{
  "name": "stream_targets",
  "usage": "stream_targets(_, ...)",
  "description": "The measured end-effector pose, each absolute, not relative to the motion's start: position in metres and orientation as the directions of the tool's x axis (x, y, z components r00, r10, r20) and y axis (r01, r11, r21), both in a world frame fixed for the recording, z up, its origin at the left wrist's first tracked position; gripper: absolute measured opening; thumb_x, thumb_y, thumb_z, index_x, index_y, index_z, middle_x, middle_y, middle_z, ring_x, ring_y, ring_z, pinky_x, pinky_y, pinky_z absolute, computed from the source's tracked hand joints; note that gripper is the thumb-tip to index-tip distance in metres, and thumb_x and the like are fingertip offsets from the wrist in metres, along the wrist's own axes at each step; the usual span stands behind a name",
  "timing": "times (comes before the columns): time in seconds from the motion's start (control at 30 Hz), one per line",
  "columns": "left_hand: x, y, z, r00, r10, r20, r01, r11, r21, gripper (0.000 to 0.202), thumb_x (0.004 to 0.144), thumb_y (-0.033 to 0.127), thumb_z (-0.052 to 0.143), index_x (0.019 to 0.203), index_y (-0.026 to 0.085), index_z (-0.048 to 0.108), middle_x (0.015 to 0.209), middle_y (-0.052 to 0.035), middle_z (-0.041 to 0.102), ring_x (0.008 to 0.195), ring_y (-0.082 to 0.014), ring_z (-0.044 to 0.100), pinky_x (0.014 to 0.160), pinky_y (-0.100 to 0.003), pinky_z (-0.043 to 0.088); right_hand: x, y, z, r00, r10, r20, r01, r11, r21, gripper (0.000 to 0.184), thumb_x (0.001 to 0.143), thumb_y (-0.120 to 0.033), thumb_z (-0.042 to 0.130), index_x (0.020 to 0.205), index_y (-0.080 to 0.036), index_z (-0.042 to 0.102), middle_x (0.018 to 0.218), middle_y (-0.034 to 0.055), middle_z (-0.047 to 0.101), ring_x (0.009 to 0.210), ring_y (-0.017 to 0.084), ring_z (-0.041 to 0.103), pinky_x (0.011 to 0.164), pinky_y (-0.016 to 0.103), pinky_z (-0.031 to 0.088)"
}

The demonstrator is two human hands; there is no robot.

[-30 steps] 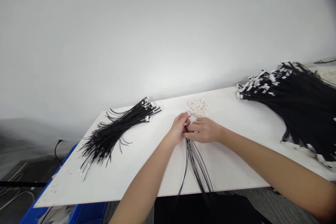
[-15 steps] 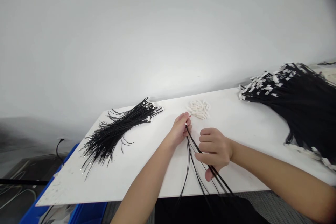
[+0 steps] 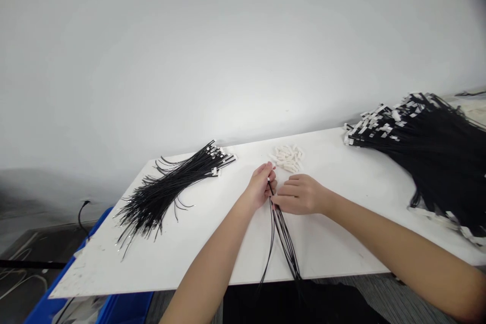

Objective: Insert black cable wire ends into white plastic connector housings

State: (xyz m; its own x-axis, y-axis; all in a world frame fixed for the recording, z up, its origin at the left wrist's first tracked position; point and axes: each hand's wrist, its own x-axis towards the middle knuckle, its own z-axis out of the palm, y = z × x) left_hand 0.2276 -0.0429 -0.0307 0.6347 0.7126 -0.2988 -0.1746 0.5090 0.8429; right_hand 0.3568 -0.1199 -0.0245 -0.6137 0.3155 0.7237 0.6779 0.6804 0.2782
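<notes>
The left hand (image 3: 261,187) is curled shut on the top ends of a handful of black wires (image 3: 283,233) at the middle of the white table (image 3: 212,243), and the right hand (image 3: 301,195) pinches the same wires just beside it (what sits between the fingertips is too small to tell). Judging by the piles, much looks done, with a large heap of white-tipped wires (image 3: 429,152) at far right and a smaller bundle (image 3: 170,190) at left. The loose white connector housings (image 3: 287,157) beyond the hands suggest more remains.

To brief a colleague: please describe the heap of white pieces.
On the white table, near its far edge beyond the left hand and right hand, lies the heap of white pieces. Unlike the black wire bundle and wire pile flanking it, it has no wires.
</notes>
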Motion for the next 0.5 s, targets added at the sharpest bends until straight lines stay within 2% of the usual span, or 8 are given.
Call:
stream_targets(0.13,0.2283,-0.0425,-0.0338,0.624,0.725,-0.291,-0.166,0.487,0.857,0.040,0.069,0.054,0.060,0.077,0.018,0.045,0.054,0.0078,0.029,0.036,-0.0025,0.021,0.032,-0.017,0.008,0.3647,-0.1131,-0.0274,-0.551,0.395,0.735,0.760,0.602,0.246,0.013,0.077,-0.008,0.052,0.073,-0.021,0.056,0.064,-0.0054,0.054,0.051,0.006,0.035,0.051,0.024,0.027)
stream_targets(0.27,0.2279,-0.0426,-0.0337,0.624,0.723,-0.297,-0.155,0.488,0.859,0.040,0.068,0.054,0.061,0.077,0.018,0.045,0.055,0.0076,0.030,0.036,-0.0028,0.024,0.032,-0.016,0.011,0.3654,-0.1112,-0.0292,-0.545,0.406,0.733,0.772,0.584,0.250,0.017,0.077,-0.005,0.049,0.072,-0.021,0.055,0.066,-0.0057,0.054,0.051,0.005,0.034,0.051,0.024,0.026)
stream_targets(0.5,0.2277,-0.0425,-0.0335,0.629,0.723,-0.287,-0.169,0.487,0.857,0.039,0.068,0.053,0.061,0.077,0.019,0.045,0.055,0.0076,0.030,0.036,-0.0034,0.025,0.031,-0.017,0.010,0.3640,-0.1112,-0.0300,-0.592,0.418,0.689,0.749,0.602,0.278,0.020,0.081,-0.006,0.047,0.084,-0.022,0.058,0.066,-0.0048,0.051,0.051,0.006,0.032,0.052,0.025,0.022)
